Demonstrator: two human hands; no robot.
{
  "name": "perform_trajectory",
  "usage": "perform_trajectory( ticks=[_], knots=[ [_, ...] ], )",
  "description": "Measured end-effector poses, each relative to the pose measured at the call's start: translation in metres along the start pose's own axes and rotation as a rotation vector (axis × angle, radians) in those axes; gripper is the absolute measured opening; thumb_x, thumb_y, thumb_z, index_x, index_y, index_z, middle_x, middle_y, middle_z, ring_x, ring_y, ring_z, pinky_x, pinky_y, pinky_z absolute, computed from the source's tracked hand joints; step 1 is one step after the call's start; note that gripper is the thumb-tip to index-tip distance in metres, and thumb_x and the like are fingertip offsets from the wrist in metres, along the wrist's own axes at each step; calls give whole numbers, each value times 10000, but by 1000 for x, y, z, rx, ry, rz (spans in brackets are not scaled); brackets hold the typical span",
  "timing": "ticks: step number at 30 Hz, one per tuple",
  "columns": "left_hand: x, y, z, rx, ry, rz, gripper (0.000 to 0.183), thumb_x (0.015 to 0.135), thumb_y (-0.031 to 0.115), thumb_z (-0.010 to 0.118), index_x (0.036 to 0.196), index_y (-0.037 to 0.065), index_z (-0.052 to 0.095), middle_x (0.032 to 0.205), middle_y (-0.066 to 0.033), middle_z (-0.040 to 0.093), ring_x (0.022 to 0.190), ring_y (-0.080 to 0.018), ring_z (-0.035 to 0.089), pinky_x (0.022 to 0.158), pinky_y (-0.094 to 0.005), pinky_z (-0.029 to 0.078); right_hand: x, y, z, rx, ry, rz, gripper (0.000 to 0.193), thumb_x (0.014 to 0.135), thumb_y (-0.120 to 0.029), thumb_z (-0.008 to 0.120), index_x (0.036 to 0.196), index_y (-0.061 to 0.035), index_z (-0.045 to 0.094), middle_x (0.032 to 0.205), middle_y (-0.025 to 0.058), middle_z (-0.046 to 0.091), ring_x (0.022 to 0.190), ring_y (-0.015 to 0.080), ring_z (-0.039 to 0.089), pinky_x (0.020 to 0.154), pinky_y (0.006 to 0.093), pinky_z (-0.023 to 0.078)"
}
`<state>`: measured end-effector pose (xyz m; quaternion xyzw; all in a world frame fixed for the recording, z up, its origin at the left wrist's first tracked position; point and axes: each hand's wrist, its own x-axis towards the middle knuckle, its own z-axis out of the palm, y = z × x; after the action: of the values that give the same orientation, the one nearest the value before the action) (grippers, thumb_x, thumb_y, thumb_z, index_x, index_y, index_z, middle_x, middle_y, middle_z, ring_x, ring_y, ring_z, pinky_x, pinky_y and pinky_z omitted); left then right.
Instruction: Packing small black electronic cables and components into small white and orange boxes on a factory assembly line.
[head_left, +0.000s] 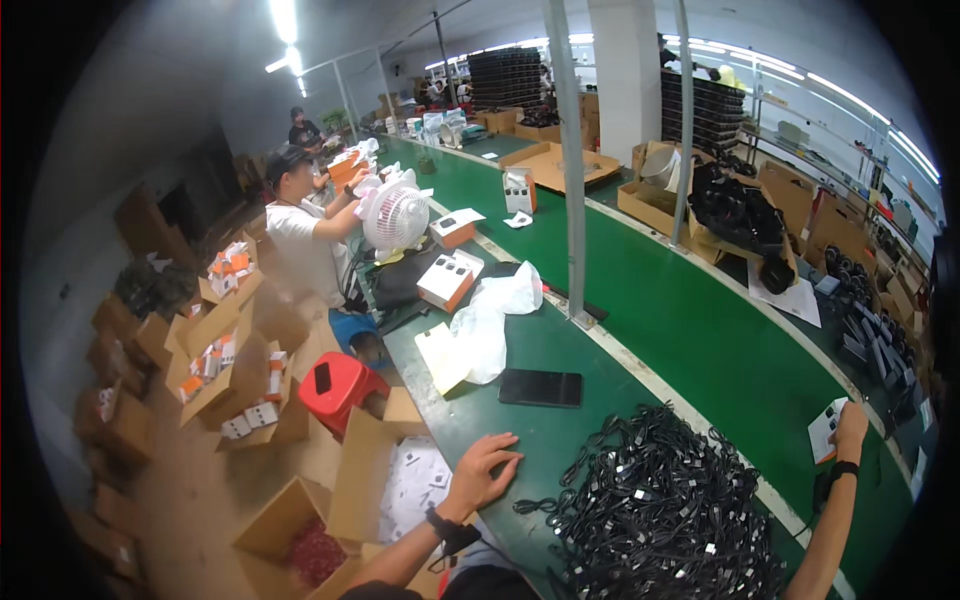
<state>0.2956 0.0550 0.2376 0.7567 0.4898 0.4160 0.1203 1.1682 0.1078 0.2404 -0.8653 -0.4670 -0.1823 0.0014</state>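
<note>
My right hand is stretched out over the green conveyor belt at the right. It grips a small white and orange box with dark pictures on its face. Close to the table's near edge, my left hand is open, its fingers bent and apart, with nothing in them. Between my arms lies a large heap of black cables with small metal plugs. Beyond my left hand, a black phone lies flat on the green table.
Cartons, one of them an open carton of white pieces, stand left of the table beside a red stool. A metal post rises at the belt's edge. Past a white plastic bag, a co-worker stands near a white fan.
</note>
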Motion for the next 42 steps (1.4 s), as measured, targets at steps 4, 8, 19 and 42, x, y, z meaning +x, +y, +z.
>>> perform_trajectory(
  ticks=[4,8,19,42],
  knots=[
    [0,2,1,-8,-25,-22,133,946,86,769,1059,54,831,1303,-139,777,1300,-335,694,1183,-492,499,-7,26,-1,-98,8,-24,604,352,-109,1076,885,-42,799,1074,210,766,1040,424,746,880,485,613],
    [-1,10,-4,-3,-16,-60,146,930,53,766,1057,44,838,1301,-151,784,1297,-358,705,1180,-504,498,-21,15,-20,-81,-53,-51,627,384,-108,1078,923,-13,772,1065,211,753,1069,422,735,927,478,606],
    [4,13,-1,32,-43,-97,144,936,69,767,1064,58,831,1296,-143,781,1303,-345,698,1175,-520,497,-43,72,1,20,66,44,748,343,-91,1068,962,-18,655,1077,204,675,1079,434,672,935,500,562],
    [10,7,0,43,-98,-97,151,947,55,756,1082,63,822,1305,-118,790,1296,-314,713,1160,-481,509,5,200,86,30,214,-24,617,568,11,901,1067,-6,538,1088,268,586,1077,522,567,926,559,469]
  ],
)
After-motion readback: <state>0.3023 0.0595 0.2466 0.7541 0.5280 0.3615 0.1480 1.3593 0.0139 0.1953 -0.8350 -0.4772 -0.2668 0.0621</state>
